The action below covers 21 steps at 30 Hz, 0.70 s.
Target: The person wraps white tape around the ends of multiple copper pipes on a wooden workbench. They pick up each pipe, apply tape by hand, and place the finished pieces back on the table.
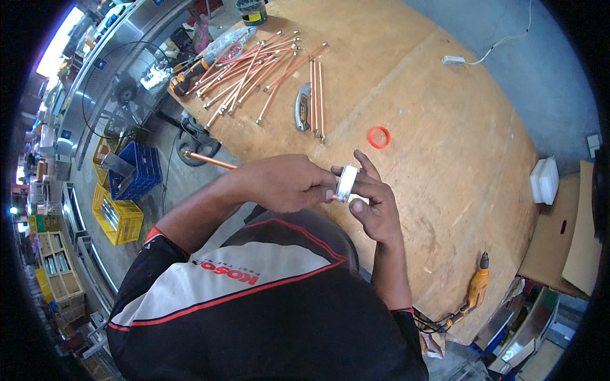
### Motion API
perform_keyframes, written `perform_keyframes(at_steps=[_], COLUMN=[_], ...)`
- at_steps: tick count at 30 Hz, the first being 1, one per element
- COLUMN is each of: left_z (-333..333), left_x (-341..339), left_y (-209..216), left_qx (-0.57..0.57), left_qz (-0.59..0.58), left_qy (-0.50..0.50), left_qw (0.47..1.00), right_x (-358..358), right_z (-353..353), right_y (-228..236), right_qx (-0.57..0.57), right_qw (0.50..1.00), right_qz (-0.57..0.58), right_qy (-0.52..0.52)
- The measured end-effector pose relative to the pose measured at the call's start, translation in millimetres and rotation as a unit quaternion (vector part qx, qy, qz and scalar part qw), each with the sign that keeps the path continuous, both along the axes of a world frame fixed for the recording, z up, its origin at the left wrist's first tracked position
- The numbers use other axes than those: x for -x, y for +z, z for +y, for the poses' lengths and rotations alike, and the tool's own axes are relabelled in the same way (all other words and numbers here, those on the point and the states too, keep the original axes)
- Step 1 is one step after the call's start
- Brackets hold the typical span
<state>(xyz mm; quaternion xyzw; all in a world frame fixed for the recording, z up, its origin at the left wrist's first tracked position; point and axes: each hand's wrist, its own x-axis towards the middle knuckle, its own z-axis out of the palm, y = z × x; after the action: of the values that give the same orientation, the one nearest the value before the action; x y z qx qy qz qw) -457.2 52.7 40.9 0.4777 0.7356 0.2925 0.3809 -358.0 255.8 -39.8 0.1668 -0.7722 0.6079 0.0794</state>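
Observation:
My left hand [283, 181] is closed around a thin copper tube [213, 160]. One end of the tube, with a metal fitting, sticks out to the left past my wrist; its other end shows near my fingertips. My right hand [379, 200] holds a roll of white tape [347, 181], likely thread seal tape, upright between its fingers, right beside the tube's near end. The index finger points upward and the thumb is bent below the roll. Whether tape is wound on the tube is too small to tell. A red plastic ring [379, 137] lies on the table beyond my right hand.
Many copper tubes [244, 76] lie piled on the wooden table [445, 178], with several in a row beside a utility knife [302, 108]. An orange power drill [475, 289] rests near the right edge. Yellow crates [121, 219] and a fan [124, 89] stand left.

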Motion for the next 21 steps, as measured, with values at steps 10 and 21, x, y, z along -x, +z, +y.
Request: perform_keyframes(at_steps=[10, 21], left_z=[2.7, 2.4], left_x=[4.1, 7.1], left_y=[-25.3, -35.5], left_qx=[0.009, -0.041], left_qz=[0.013, 0.000], left_qy=[0.068, 0.113], left_qw=[0.998, 0.993], right_x=[-7.9, -12.0], right_z=[-9.7, -1.9], right_y=[20.0, 4.6], right_qx=[0.048, 0.090], right_qw=[0.997, 0.993], right_qz=[-0.049, -0.049], right_qy=[0.045, 0.055])
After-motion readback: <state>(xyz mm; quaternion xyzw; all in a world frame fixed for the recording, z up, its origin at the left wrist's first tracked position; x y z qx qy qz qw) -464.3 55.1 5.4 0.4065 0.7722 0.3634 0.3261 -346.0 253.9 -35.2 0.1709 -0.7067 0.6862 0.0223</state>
